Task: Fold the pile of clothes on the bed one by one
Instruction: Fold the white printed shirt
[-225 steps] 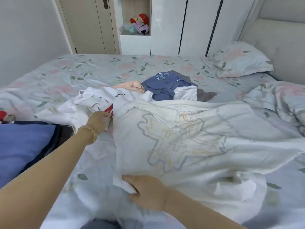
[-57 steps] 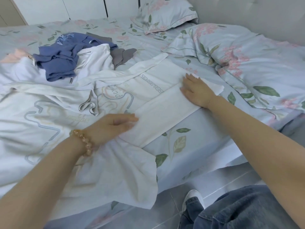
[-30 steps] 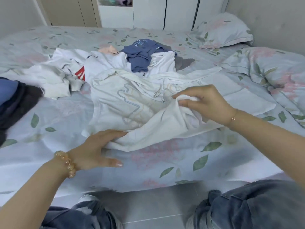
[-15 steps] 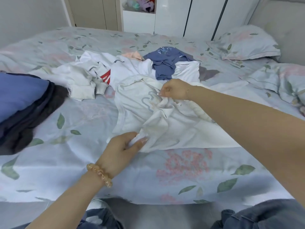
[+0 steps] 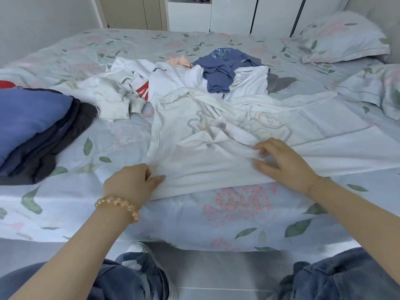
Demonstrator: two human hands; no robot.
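Head view: right hand (image 5: 283, 163) moved back from garment's middle to near edge; bunched fold now laid flatter. Left hand (image 5: 132, 182) pinches lower left corner of white printed garment (image 5: 207, 148), thumb on top. Right hand rests on its hem, fingers spread, loosely bent. Garment lies on bed (image 5: 238, 215), in front of unfolded pile (image 5: 194, 79).

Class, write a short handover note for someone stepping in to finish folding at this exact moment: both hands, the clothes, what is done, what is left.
Left hand: grips the near left edge of the white printed garment.
Right hand: fingers spread, resting on its folded part.
Done: folded dark stack at the bed's left side.
Left: finish this half-folded, creased garment, then the unfolded pile behind it: white pieces, a blue top, a peach item.
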